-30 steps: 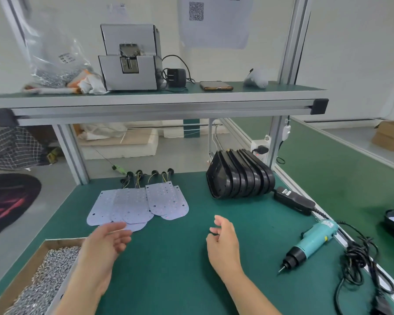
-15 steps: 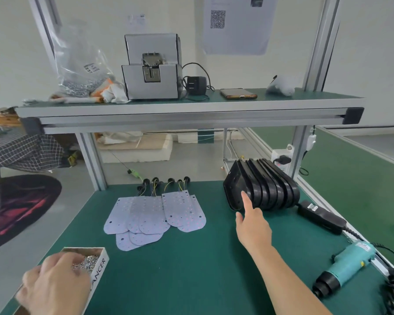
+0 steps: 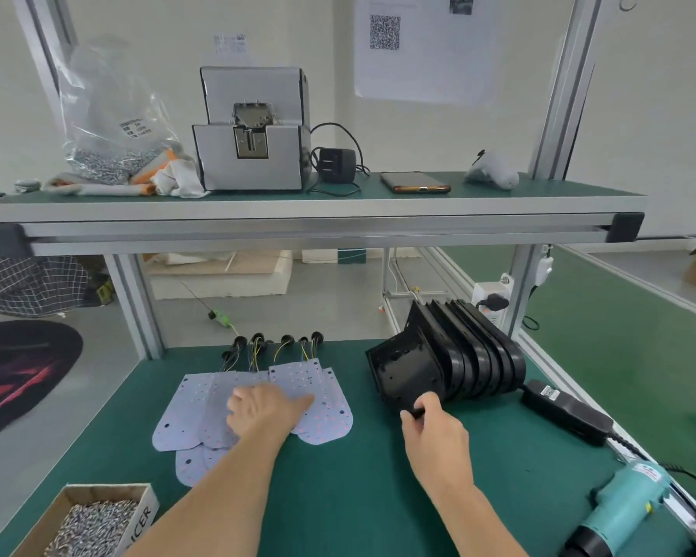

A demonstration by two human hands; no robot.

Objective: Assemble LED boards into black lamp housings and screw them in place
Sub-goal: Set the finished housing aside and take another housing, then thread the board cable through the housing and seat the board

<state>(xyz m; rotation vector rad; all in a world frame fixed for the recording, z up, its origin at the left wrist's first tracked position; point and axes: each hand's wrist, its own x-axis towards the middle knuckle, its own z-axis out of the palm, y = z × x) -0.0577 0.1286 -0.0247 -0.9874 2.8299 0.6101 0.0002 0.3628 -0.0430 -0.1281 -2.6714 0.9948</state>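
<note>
Several pale LED boards [image 3: 326, 412] with wired black plugs lie fanned out on the green bench top. My left hand [image 3: 264, 408] rests on them, fingers reaching toward the rightmost board. A row of black lamp housings [image 3: 471, 355] stands nested on edge to the right. My right hand [image 3: 430, 424] grips the lower rim of the front housing [image 3: 402, 375], which tilts away from the row. A cardboard box of screws [image 3: 93, 524] sits at the near left. The teal electric screwdriver [image 3: 619, 512] lies at the near right.
A black power adapter [image 3: 567, 416] and cables lie beside the housings along the bench's right edge. The upper shelf [image 3: 310, 219] carries a grey screw feeder [image 3: 254, 130], a bag of screws, a phone and a charger. Aluminium posts stand at the back corners.
My left hand left the screw box and moved up onto the LED boards. My right hand closed on the front housing's rim, and that housing now leans out from the row.
</note>
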